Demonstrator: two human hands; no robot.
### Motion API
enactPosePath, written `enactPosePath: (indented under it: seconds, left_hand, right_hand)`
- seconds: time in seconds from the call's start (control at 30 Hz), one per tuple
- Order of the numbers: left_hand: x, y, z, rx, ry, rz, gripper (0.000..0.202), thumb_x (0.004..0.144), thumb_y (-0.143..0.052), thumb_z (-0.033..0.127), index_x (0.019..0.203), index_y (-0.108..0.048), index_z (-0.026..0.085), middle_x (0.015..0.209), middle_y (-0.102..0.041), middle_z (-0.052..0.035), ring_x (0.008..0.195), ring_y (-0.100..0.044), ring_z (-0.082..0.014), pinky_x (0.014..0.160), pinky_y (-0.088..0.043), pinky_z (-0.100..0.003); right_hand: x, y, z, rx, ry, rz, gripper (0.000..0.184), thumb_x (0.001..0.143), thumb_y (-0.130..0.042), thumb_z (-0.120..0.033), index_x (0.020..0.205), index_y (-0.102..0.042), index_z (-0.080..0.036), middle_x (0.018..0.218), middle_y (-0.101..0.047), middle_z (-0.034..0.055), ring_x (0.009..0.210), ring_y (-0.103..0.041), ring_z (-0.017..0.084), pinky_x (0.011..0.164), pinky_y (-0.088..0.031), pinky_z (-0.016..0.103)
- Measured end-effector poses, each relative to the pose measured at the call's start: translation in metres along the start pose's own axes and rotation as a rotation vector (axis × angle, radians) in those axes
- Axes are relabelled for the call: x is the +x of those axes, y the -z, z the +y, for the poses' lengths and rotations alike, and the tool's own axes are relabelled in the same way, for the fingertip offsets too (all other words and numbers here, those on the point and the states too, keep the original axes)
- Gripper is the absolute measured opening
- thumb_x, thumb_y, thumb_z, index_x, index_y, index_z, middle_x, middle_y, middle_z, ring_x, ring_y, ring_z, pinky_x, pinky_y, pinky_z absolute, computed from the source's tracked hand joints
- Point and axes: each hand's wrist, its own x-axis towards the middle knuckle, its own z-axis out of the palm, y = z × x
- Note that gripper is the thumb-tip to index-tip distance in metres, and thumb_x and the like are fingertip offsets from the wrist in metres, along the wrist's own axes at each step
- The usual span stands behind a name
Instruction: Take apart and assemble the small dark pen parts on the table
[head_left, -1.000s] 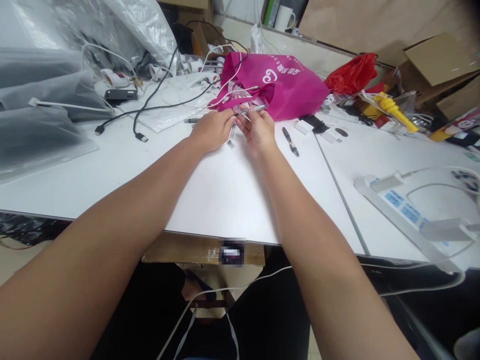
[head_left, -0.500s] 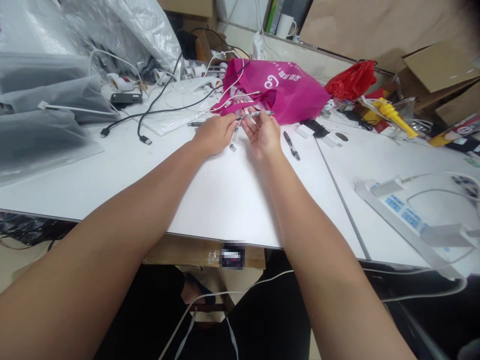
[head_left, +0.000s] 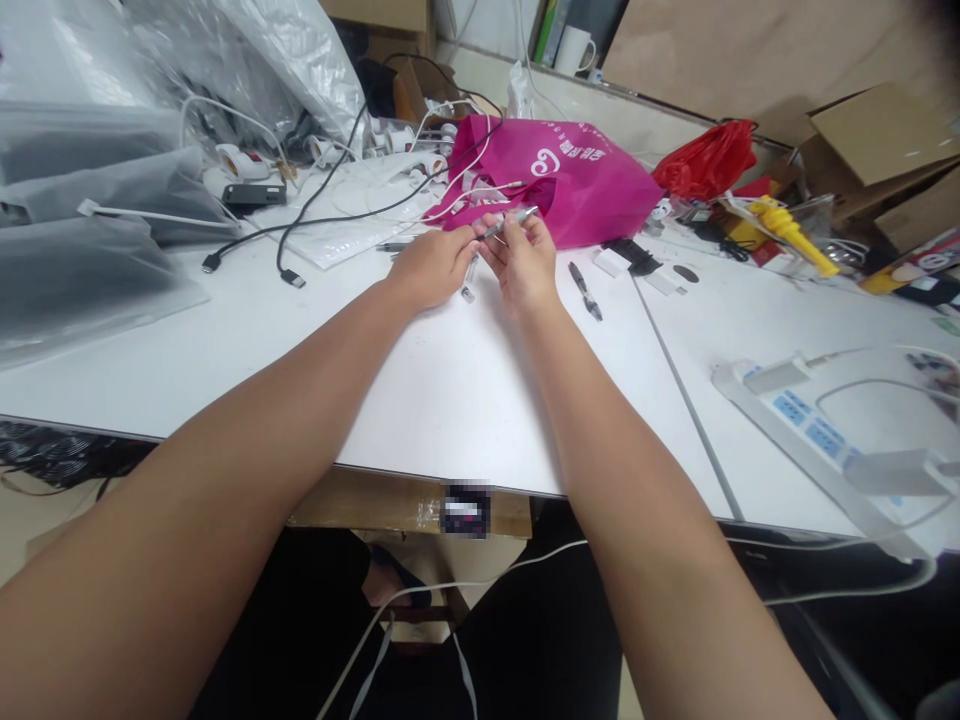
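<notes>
Both my hands meet over the white table (head_left: 450,400), just in front of a magenta bag (head_left: 600,185). Between them is a slim pen (head_left: 493,230) with a pale, pointed end. My left hand (head_left: 431,265) pinches its near-left end between thumb and fingers. My right hand (head_left: 526,258) grips the other end, with its thumb and forefinger near the tip. Under the hands lies a small clear piece (head_left: 468,293), partly covered. A dark pen (head_left: 585,291) rests on the table to the right of my right hand.
Black and white cables (head_left: 292,278) run across the back left, by grey plastic bags (head_left: 97,270). A white power strip (head_left: 810,430) lies at the right. Behind it are a yellow tool (head_left: 795,235), a red bag (head_left: 705,160) and an open cardboard box (head_left: 885,140).
My right hand has turned slightly and its fingers have closed in more around the pen. The pen's tip now tilts further upward. My left hand stays in place.
</notes>
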Motion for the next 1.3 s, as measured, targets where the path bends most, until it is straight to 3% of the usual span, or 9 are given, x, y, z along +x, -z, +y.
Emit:
enactPosePath:
  seconds: [0.23,0.4,0.53,0.77,0.97,1.13,1.3]
  left_hand:
    - [0.000,0.002,0.004,0.000,0.023,-0.003,0.031,0.113,-0.049,0.034,0.128,-0.075,0.026,0.113,-0.080,-0.0140,0.115,-0.074,-0.0343,0.107,-0.052,-0.044]
    - [0.001,0.002,0.004,-0.086,0.032,0.002,0.024,0.112,-0.055,0.036,0.123,-0.074,0.026,0.112,-0.080,-0.0125,0.118,-0.074,-0.0322,0.108,-0.053,-0.041]
    - [0.000,0.002,0.004,-0.078,-0.011,-0.023,0.028,0.114,-0.050,0.034,0.122,-0.075,0.024,0.112,-0.079,-0.0142,0.118,-0.075,-0.0349,0.106,-0.054,-0.045]
    - [0.002,0.002,0.007,-0.093,-0.022,-0.035,0.030,0.114,-0.049,0.033,0.125,-0.075,0.022,0.118,-0.079,-0.0167,0.121,-0.074,-0.0363,0.107,-0.052,-0.046]
    - [0.004,0.000,0.006,-0.075,0.043,-0.020,0.024,0.113,-0.053,0.038,0.114,-0.073,0.025,0.112,-0.078,-0.0157,0.118,-0.073,-0.0360,0.103,-0.052,-0.045]
    - [0.005,0.001,0.006,-0.036,0.011,-0.072,0.025,0.113,-0.049,0.036,0.118,-0.070,0.023,0.111,-0.077,-0.0146,0.117,-0.072,-0.0346,0.097,-0.049,-0.043]
    - [0.004,0.000,0.006,-0.038,-0.024,-0.061,0.024,0.115,-0.050,0.036,0.125,-0.067,0.022,0.110,-0.077,-0.0114,0.117,-0.070,-0.0311,0.093,-0.046,-0.041]
  right_hand:
    - [-0.005,-0.009,-0.003,-0.046,-0.048,0.032,0.025,0.104,-0.072,-0.048,0.100,-0.057,-0.028,0.110,-0.082,0.0023,0.116,-0.081,0.018,0.107,-0.067,0.041]
    - [-0.006,-0.005,-0.002,-0.059,-0.063,-0.022,0.035,0.102,-0.074,-0.053,0.095,-0.055,-0.026,0.115,-0.082,0.0042,0.120,-0.079,0.019,0.110,-0.065,0.046]
    - [-0.005,-0.002,0.001,-0.090,-0.048,-0.042,0.036,0.104,-0.072,-0.056,0.095,-0.054,-0.025,0.117,-0.082,0.0039,0.118,-0.079,0.018,0.110,-0.064,0.047]
    - [-0.002,0.001,0.009,-0.203,-0.043,-0.089,0.042,0.100,-0.074,-0.063,0.093,-0.055,-0.026,0.103,-0.078,0.0020,0.117,-0.077,0.020,0.111,-0.064,0.047]
    - [0.003,0.006,0.016,-0.184,-0.041,-0.091,0.054,0.092,-0.076,-0.075,0.086,-0.055,-0.025,0.094,-0.072,0.0011,0.108,-0.076,0.021,0.103,-0.064,0.043]
    - [0.005,0.005,0.018,-0.138,-0.053,-0.044,0.060,0.084,-0.084,-0.074,0.083,-0.051,-0.024,0.087,-0.067,-0.0016,0.099,-0.074,0.018,0.093,-0.062,0.034]
    - [0.006,0.001,0.019,-0.169,-0.071,0.024,0.058,0.085,-0.086,-0.068,0.083,-0.048,-0.025,0.082,-0.063,-0.0031,0.090,-0.070,0.014,0.085,-0.060,0.030]
